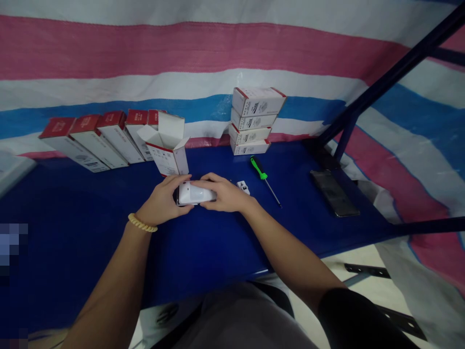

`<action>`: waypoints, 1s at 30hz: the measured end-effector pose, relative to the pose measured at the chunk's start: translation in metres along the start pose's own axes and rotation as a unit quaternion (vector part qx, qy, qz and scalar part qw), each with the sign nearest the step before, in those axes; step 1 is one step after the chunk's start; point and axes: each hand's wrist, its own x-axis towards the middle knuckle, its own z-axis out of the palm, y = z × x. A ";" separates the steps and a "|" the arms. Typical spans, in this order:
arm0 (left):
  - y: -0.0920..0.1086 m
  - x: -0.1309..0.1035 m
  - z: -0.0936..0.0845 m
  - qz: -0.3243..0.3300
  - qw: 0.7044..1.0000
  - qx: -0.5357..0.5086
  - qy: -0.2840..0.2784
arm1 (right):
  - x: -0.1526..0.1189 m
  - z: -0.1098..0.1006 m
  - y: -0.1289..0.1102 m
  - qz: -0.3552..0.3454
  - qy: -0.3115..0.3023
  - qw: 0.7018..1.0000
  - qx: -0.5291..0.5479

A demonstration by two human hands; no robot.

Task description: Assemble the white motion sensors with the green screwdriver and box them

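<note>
White rounded plastic device (194, 194) lies low over the blue worktop (203, 242), near its middle, and both hands grasp it. The left hand (165, 201) holds the left end, where a dark face of the device shows, with the thumb on top and the fingers under or behind it. The right hand (225, 194) covers the right end, with its fingers laid over the top of the white body. I cannot tell if the device touches the worktop or is lifted a little. On the left wrist there is a yellow beaded bracelet (142, 223).

Just beside the right hand lies a small white plastic part (243, 187). A little further to the right is a screwdriver with a green and black handle (264, 179), its metal tip pointing toward the near right. Directly behind the hands stands an open white and red cardboard box (167, 145) with its flaps up. Left of it, a row of closed red and white boxes (98, 140) leans along the back. Behind the screwdriver is a stack of four similar boxes (252, 121). Well apart on the right, a dark phone (334, 193) lies flat near a blue metal frame (381, 82).
</note>
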 end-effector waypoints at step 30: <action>-0.012 -0.001 0.015 0.025 0.975 -0.164 0.151 | -0.001 0.006 0.015 -0.044 0.071 0.994 0.069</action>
